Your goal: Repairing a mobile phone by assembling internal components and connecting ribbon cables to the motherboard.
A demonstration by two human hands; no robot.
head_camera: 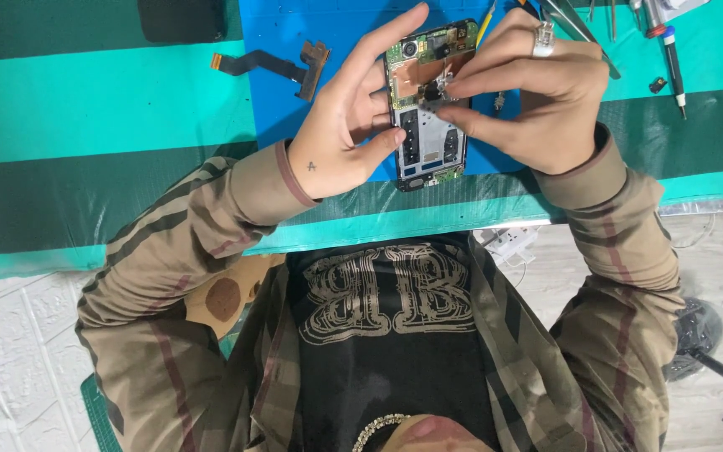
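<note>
Opened dark-framed smartphone, back cover off, green circuit board and copper shield exposed, lying on blue rubber work mat.

Judged partway through teardown: 1 loose black flex ribbon with orange end already out, lying left of phone; board still seated in frame.

Left hand: fingers loosely spread, bracing phone's left edge, thumb against lower frame.

Right hand: thumb and forefinger pinched on small silvery part over phone's upper middle.

Screwdrivers lying right of phone.

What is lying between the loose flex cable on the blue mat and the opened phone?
In the head view, the left hand lies between the flex cable and the opened phone, steadying the phone's edge; otherwise only blue mat.
</note>
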